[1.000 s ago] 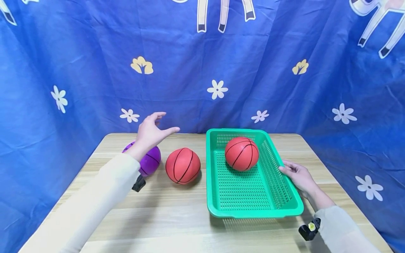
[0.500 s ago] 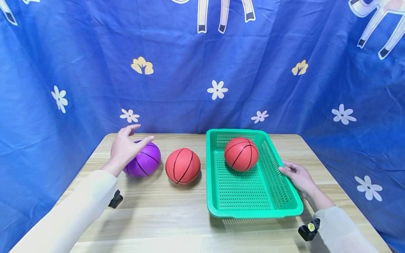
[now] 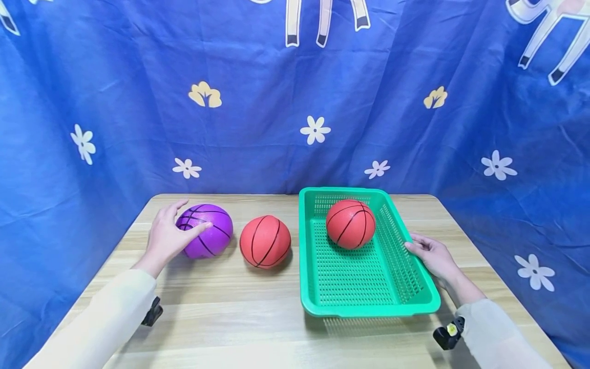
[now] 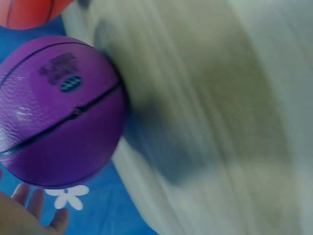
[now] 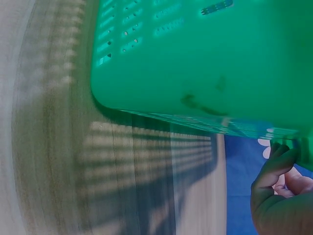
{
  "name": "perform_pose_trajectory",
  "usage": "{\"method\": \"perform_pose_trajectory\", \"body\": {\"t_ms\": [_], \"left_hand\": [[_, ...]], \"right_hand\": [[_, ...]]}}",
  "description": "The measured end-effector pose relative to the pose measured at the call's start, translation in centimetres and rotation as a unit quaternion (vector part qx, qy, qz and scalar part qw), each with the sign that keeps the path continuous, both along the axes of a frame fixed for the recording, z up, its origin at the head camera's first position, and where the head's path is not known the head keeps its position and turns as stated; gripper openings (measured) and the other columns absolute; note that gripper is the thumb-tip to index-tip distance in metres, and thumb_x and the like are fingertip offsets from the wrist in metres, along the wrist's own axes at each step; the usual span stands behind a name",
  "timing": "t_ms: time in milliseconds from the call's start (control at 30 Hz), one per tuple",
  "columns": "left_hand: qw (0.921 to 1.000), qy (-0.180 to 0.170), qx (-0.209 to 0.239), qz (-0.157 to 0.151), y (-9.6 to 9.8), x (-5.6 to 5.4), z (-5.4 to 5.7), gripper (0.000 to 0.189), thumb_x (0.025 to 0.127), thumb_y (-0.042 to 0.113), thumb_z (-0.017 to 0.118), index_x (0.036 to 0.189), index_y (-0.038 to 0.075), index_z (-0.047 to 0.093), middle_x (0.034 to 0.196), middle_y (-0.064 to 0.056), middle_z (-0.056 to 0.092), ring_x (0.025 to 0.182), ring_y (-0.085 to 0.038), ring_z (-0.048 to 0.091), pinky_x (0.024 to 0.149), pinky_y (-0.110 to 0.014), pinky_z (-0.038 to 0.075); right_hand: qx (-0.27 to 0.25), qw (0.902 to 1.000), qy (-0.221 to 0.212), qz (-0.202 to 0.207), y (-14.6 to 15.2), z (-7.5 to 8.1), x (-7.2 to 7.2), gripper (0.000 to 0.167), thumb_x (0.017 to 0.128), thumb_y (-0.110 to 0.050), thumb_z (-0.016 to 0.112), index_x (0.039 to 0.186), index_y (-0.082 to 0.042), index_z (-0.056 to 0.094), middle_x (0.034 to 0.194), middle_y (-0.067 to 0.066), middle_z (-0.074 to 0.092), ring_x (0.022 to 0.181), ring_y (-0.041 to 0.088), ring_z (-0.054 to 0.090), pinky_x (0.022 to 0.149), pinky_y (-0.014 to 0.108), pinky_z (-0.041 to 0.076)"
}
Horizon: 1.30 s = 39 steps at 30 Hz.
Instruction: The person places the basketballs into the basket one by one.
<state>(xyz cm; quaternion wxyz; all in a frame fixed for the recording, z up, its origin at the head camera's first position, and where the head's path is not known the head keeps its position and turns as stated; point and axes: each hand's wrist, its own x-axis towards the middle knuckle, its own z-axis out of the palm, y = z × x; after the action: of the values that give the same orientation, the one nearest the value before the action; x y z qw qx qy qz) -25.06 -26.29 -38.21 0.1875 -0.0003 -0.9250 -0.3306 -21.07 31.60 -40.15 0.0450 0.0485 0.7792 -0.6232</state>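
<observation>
On the table's left side, a purple toy basketball [image 3: 216, 233] has my left hand [image 3: 163, 237] at its left edge. The thumb overlaps the ball's front in the head view and the fingers are spread around the far side. In the left wrist view, the fingertips [image 4: 35, 200] show just below the purple ball [image 4: 63, 112], with a gap between. My right hand [image 3: 433, 258] grips the right rim of a green plastic basket [image 3: 369, 310], thumb on top; the right wrist view shows the fingers [image 5: 276, 166] curled at the rim. A red basketball [image 3: 351, 224] sits inside the basket.
Between the purple ball and the basket, a second red basketball [image 3: 265, 242] rests on the wooden table [image 3: 239, 318]. A blue patterned curtain [image 3: 258, 123] hangs behind the table and along its sides.
My left hand has moved left and down, from above the balls to the purple ball's left side. The right hand, basket and balls have stayed in place.
</observation>
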Motion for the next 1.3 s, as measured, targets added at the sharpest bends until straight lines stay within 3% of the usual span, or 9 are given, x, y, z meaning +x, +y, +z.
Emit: {"method": "perform_pose_trajectory", "body": {"t_ms": [300,567,933,1300], "left_hand": [[0.9984,-0.047,0.006,-0.031,-1.0,0.6,-1.7,0.107,0.069,0.048,0.082,0.148,0.001,0.026,0.135,-0.036,0.029,0.119,-0.054,0.034,0.089,-0.070,0.034],[0.9971,-0.057,0.008,-0.049,-1.3,0.5,-2.2,0.113,0.065,0.044,0.086,0.148,0.001,0.022,0.136,-0.038,0.029,0.119,-0.056,0.034,0.087,-0.071,0.036],[0.9969,-0.049,0.024,-0.056,-1.7,0.5,-2.0,0.107,0.065,0.039,0.087,0.146,0.000,0.029,0.132,-0.036,0.033,0.116,-0.054,0.037,0.086,-0.069,0.038],[0.9974,-0.037,0.018,-0.059,-2.7,-0.1,-0.3,0.104,0.067,0.043,0.085,0.144,-0.001,0.031,0.133,-0.034,0.038,0.115,-0.052,0.040,0.084,-0.068,0.041]], "right_hand": [[-0.002,1.0000,0.002,0.003,0.0,0.0,0.0,0.066,0.095,-0.024,0.061,0.144,0.008,0.030,0.114,0.005,0.062,0.084,0.011,0.066,0.075,0.032,0.055],[-0.006,1.0000,0.001,0.001,0.0,-0.1,0.0,0.066,0.095,-0.025,0.061,0.144,0.007,0.030,0.113,0.004,0.062,0.084,0.010,0.066,0.076,0.032,0.055],[-0.002,1.0000,-0.001,0.001,-0.1,0.0,0.0,0.066,0.095,-0.025,0.061,0.144,0.006,0.030,0.118,0.008,0.060,0.085,0.010,0.066,0.077,0.032,0.055],[-0.005,1.0000,0.000,0.005,0.0,-0.1,-0.1,0.066,0.095,-0.023,0.060,0.144,0.007,0.029,0.121,0.014,0.058,0.086,0.012,0.066,0.076,0.033,0.055]]}}
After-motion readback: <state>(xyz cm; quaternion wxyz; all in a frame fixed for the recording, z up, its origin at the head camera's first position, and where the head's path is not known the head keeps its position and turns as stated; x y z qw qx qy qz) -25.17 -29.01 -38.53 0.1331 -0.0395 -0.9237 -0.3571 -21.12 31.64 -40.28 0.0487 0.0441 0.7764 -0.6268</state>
